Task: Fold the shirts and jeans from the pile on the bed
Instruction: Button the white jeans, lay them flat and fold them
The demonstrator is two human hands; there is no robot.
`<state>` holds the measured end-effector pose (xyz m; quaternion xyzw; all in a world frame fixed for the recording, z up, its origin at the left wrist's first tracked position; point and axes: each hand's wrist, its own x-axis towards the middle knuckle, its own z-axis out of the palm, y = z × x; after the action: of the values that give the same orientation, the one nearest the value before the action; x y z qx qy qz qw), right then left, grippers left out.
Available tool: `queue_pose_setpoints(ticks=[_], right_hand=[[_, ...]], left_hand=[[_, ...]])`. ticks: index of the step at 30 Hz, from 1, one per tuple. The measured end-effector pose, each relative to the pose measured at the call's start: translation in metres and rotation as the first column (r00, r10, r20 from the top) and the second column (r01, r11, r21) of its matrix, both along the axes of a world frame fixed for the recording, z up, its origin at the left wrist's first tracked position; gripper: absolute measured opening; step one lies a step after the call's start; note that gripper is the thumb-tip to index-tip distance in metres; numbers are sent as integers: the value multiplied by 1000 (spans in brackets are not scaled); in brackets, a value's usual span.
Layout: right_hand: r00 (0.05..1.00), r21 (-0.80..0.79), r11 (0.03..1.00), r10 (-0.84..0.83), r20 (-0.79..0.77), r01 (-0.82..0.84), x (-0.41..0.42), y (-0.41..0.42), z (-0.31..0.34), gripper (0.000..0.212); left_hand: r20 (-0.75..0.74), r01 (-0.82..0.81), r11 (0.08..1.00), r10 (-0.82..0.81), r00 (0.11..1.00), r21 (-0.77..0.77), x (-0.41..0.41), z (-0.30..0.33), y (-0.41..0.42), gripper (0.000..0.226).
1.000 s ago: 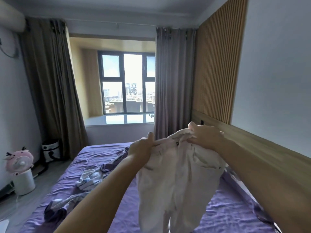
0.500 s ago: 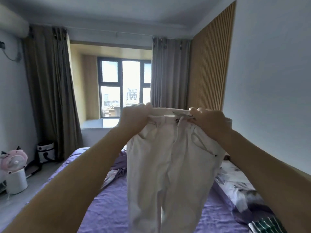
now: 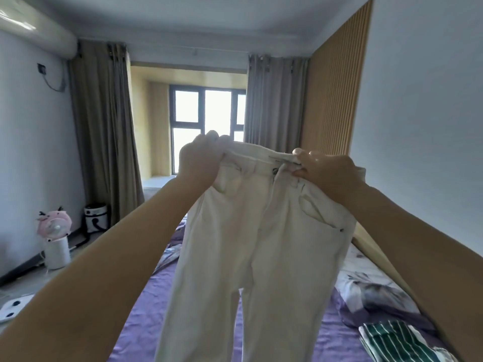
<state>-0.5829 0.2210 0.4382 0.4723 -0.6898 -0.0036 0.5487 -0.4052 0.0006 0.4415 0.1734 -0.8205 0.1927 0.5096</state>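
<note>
White jeans [image 3: 251,246] hang from both raised hands, left [image 3: 200,163] and right [image 3: 326,173] gripping the waistband

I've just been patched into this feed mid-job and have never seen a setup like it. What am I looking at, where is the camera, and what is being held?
There is no machine here: a person is working with two bare hands. The single picture comes from a wide-angle camera worn on that person's head, looking forward over the arms into a bedroom, so the walls look bent.

The left hand and the right hand each grip the waistband of a pair of white jeans, held up in the air with the legs hanging down over the bed, which has a purple sheet.

On the bed at the lower right lies a green-and-white striped garment, with a floral cloth behind it. On the floor to the left stands a small pink fan. Straight ahead is a window between curtains.
</note>
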Motion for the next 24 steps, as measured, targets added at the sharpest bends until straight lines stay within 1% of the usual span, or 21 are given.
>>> queue_pose_setpoints(ticks=[1, 2, 3, 4, 5, 7, 8, 9, 10, 11, 13, 14, 16, 17, 18, 20, 21, 22, 23, 24], right_hand=[[999, 16, 1000, 10, 33, -11, 4, 4, 1, 59], [987, 55, 998, 20, 162, -29, 11, 8, 4, 56], [940, 102, 994, 8, 342, -46, 17, 12, 5, 53], [899, 138, 989, -19, 437, -45, 21, 16, 7, 52], [902, 155, 987, -24, 430, -47, 19, 19, 5, 53], [983, 87, 996, 2, 182, -18, 20, 23, 1, 68], [991, 85, 996, 22, 128, -33, 16, 23, -1, 72], [987, 91, 994, 52, 152, -66, 10, 23, -2, 67], [974, 106, 988, 84, 213, -108, 7, 24, -4, 61], [967, 127, 982, 105, 230, -137, 5, 23, -7, 58], [978, 187, 976, 72, 196, -109, -1, 17, -18, 60], [979, 204, 973, 66, 194, -106, -2, 15, -25, 61], [974, 258, 960, 52, 219, -110, -17, 6, -49, 60], [970, 280, 954, 43, 239, -111, -22, 2, -62, 58], [969, 300, 948, 33, 246, -109, -26, -3, -76, 57], [954, 318, 934, 67, 291, -163, -38, -22, -110, 55], [930, 305, 933, 71, 361, -189, -44, -31, -125, 56], [859, 270, 936, 63, 508, -228, -52, -39, -140, 61], [771, 246, 937, 38, 635, -249, -59, -48, -155, 67], [730, 238, 937, 27, 683, -257, -69, -59, -172, 66]], left_hand=[[0, -6, 1000, 6, 1000, 5, 3, -4, 6, 22], [10, -15, 1000, 15, 1000, 11, 7, -8, 11, 25], [21, -25, 1000, 25, 999, 9, 10, -12, 15, 28], [34, -36, 999, 36, 999, 2, 13, -16, 19, 30], [47, -50, 999, 50, 998, -8, 16, -19, 23, 33], [62, -72, 997, 72, 995, -13, 21, -21, 29, 37], [81, -76, 997, 74, 994, 17, 22, -21, 30, 37], [112, -76, 995, 68, 991, 62, 23, -21, 31, 34], [140, -70, 993, 56, 989, 96, 23, -22, 29, 31], [169, -58, 991, 38, 985, 118, 22, -25, 27, 28], [235, -26, 987, -12, 972, 156, 19, -34, 21, 22], [278, -2, 979, -55, 959, 202, 16, -40, 16, 19], [378, 20, 925, -174, 909, 378, 8, -55, 5, 22], [412, 22, 875, -250, 876, 484, 5, -65, 0, 26], [418, 50, 828, -333, 845, 558, 2, -77, -6, 28], [393, 144, 774, -461, 795, 617, -5, -101, -17, 27], [386, 161, 744, -504, 772, 649, -10, -114, -24, 26], [394, 144, 707, -538, 745, 692, -16, -127, -32, 27], [432, 83, 682, -547, 717, 726, -24, -141, -42, 29], [480, 8, 672, -537, 693, 740, -33, -158, -55, 32]])
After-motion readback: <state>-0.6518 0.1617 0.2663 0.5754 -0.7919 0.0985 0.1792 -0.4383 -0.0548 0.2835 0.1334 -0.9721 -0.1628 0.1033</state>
